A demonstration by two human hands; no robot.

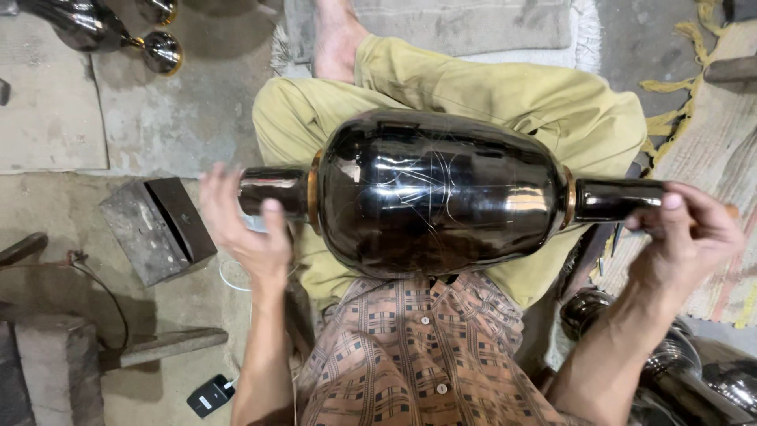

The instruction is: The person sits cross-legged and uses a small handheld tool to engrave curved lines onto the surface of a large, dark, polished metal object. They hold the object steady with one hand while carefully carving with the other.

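A large glossy black vase [434,193] lies sideways across my lap, with gold bands at both shoulders and fine scratched lines on its belly. My left hand [240,225] cups the narrow neck at the left end, fingers spread and slightly blurred. My right hand [682,233] grips the other narrow end at the right, thumb on top. My olive trousers [489,87] and checked shirt [418,355] show around the vase.
A grey metal block [154,229] sits on the concrete floor at left. Dark shiny vessels [118,31] stand at top left, and more metal vessels [694,371] at bottom right. A small black device [209,394] with a cable lies near my left elbow. A fringed mat [710,102] lies right.
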